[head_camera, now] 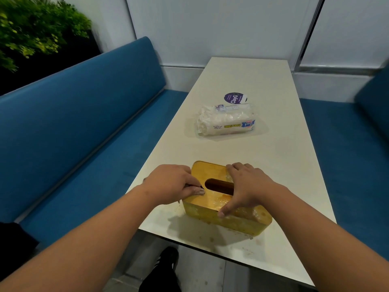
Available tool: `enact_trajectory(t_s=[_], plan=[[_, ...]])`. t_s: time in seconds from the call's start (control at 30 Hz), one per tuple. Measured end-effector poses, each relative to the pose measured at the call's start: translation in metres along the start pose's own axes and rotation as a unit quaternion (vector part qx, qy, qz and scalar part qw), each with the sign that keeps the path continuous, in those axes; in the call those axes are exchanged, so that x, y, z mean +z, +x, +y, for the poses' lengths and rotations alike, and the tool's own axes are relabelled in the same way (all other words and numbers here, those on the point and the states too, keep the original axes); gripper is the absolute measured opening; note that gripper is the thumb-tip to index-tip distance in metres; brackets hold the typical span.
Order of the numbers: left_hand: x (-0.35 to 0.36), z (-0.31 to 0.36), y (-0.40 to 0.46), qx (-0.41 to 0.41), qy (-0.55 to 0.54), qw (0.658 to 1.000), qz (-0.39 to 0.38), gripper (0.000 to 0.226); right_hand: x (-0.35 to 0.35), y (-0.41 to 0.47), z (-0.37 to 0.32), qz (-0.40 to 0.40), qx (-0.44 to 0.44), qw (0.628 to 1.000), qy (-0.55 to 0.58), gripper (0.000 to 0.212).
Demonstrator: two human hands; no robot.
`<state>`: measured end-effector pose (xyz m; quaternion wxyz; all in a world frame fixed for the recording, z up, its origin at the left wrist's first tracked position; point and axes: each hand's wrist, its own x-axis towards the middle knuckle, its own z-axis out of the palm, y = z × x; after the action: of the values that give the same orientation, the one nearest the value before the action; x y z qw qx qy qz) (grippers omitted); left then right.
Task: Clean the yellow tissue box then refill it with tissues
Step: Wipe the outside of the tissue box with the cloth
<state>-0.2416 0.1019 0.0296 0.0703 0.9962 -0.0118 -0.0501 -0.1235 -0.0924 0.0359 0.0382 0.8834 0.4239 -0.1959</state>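
Both hands are on the yellow box (226, 204), which stands at the near end of the white tabletop (252, 81), close to its near left edge. Left hand (171, 184) rests at the left end of the lid, fingers curled and pinching a small whitish scrap (197, 189) just left of the slot (219, 185); what the scrap is cannot be told. Right hand (245, 186) grips the box across its right half: fingers curl over the far edge of the lid and the thumb presses on the near wall. Lid surface shows wet or glossy patches; the near wall is mottled and soiled. Smears mark the tabletop beside the near right corner of the box.

Farther along the tabletop, well apart from the box, lies a clear-wrapped tissue pack (226, 122) printed "PAPER TOWEL". Just beyond it is a round purple sticker (234, 98). Blue benches (84, 114) flank the tabletop on left and right. Green foliage (31, 28) fills the far left corner.
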Motion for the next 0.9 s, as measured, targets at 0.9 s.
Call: enact_trajectory(t_s=[0.9], plan=[[-0.001, 0.033, 0.025, -0.007, 0.033, 0.999, -0.001, 0.037, 0.001, 0.0, -0.001, 0.005, 0.001, 1.0, 0.0, 0.134]])
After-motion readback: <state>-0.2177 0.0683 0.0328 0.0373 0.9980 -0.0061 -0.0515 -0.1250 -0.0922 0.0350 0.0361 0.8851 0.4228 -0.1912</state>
